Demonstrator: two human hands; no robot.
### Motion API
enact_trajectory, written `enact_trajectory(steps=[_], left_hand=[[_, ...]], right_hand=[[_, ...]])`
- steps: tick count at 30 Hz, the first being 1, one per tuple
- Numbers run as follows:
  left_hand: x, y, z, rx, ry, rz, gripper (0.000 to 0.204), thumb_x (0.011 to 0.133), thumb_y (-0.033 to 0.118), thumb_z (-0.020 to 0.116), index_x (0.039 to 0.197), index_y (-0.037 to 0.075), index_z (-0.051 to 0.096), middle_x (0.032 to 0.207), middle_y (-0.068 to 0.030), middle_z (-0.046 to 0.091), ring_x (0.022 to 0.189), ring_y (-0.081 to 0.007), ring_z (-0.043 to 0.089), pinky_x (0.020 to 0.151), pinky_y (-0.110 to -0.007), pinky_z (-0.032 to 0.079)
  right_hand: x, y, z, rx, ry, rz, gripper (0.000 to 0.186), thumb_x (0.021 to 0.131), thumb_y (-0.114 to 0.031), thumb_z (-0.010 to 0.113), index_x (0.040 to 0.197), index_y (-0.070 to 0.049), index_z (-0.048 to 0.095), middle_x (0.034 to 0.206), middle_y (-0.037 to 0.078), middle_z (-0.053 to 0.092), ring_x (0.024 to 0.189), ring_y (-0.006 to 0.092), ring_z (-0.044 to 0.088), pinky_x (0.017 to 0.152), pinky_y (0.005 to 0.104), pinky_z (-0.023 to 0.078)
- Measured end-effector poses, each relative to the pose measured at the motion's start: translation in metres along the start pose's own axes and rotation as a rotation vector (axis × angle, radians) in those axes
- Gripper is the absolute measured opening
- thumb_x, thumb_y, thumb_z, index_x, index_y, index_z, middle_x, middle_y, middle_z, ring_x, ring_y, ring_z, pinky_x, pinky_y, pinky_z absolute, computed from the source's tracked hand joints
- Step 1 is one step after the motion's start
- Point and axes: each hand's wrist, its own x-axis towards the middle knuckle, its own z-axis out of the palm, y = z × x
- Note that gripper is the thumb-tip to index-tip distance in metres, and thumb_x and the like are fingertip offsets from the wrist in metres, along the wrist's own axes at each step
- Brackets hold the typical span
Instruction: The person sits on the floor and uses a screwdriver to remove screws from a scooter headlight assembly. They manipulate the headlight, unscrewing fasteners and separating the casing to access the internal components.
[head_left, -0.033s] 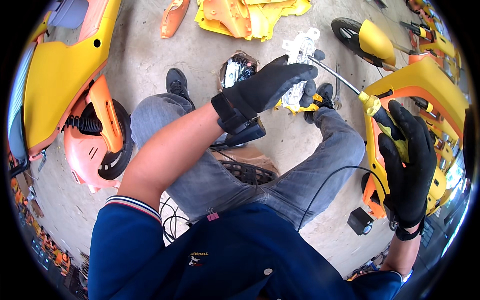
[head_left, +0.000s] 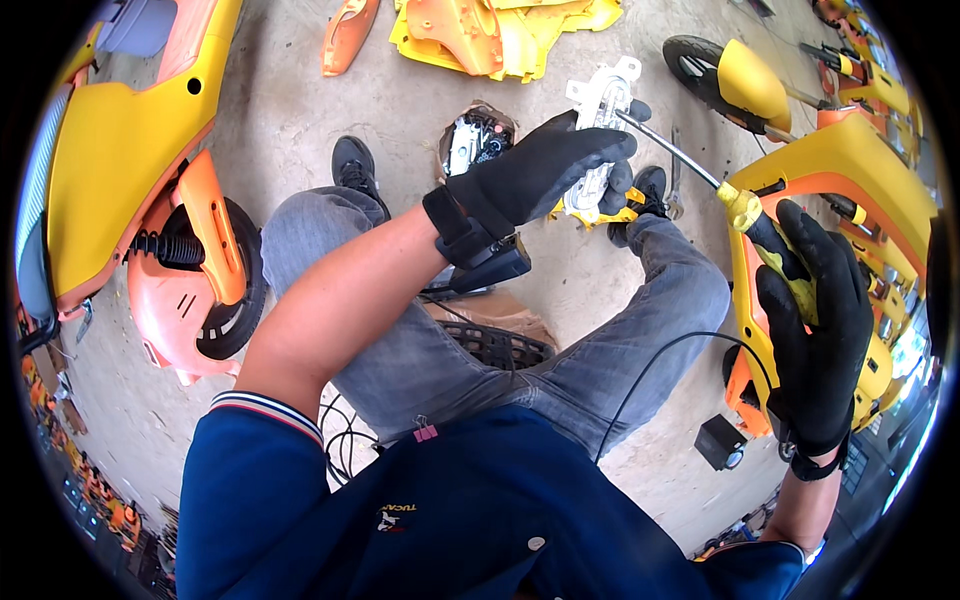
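My left hand (head_left: 545, 168), in a black glove, grips a white, elongated lamp-like unit (head_left: 604, 97) that has a clear front and mounting tabs at its upper end. The fingers wrap round its lower half and hide part of it. A screwdriver (head_left: 741, 208) with a yellow and black handle lies in my gloved right hand (head_left: 828, 335), thumb and fingers along the handle. Its metal shaft slants up to the left, and the tip meets the unit's face. Whether the tip sits in a screw is too small to tell.
Between my feet stands a cardboard box (head_left: 443, 152) of small parts. A wrench (head_left: 674, 182) lies past my right shoe. Yellow and orange panels (head_left: 450, 45) are at the far side. A yellow-orange scooter (head_left: 125, 180) borders the left; more yellow bodywork (head_left: 880, 165) borders the right.
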Motion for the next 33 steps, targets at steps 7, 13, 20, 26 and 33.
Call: enact_trajectory(steps=[7,13,20,26,33], left_hand=[[0.0,-0.004,-0.004,0.101,0.035,0.02,0.048,0.102,0.017,0.052,0.147,0.004,0.04,0.088,-0.0089,0.065,0.073,-0.0183,0.067,0.067,-0.032,0.057],[-0.002,-0.004,-0.001,0.094,0.025,0.025,0.047,0.102,0.018,0.051,0.145,0.004,0.041,0.087,-0.0083,0.065,0.073,-0.0176,0.067,0.067,-0.032,0.057],[-0.005,-0.003,0.003,0.115,-0.018,0.04,0.043,0.103,0.018,0.051,0.143,0.003,0.043,0.086,-0.0081,0.064,0.074,-0.0171,0.065,0.068,-0.031,0.055],[-0.005,-0.001,0.003,0.133,-0.014,-0.003,0.036,0.103,0.019,0.052,0.135,0.003,0.049,0.089,-0.0083,0.064,0.077,-0.0171,0.065,0.069,-0.031,0.055],[-0.005,-0.004,0.001,0.136,-0.019,0.013,0.028,0.103,0.02,0.052,0.123,0.002,0.054,0.09,-0.0094,0.065,0.078,-0.0182,0.066,0.071,-0.032,0.056]], right_hand=[[0.003,0.0,0.002,-0.02,0.0,-0.025,0.055,0.079,-0.006,0.08,0.131,-0.007,0.06,0.115,0.015,0.066,0.104,0.026,0.067,0.089,0.0356,0.054],[0.004,0.0,0.004,-0.043,0.018,-0.031,0.054,0.078,-0.005,0.081,0.129,-0.007,0.062,0.11,0.013,0.067,0.1,0.0256,0.067,0.087,0.0353,0.054],[0.006,-0.003,0.002,-0.101,0.035,-0.086,0.05,0.077,-0.003,0.081,0.125,-0.008,0.065,0.105,0.012,0.068,0.095,0.026,0.065,0.082,0.0352,0.053],[0.004,0.001,-0.006,-0.317,-0.026,-0.171,0.044,0.082,0.004,0.074,0.124,-0.005,0.065,0.115,0.014,0.065,0.107,0.03,0.063,0.091,0.0366,0.051],[0.005,-0.005,-0.008,-0.304,-0.037,-0.168,0.043,0.082,0.003,0.074,0.123,-0.004,0.065,0.113,0.014,0.066,0.108,0.032,0.062,0.092,0.0381,0.05]])
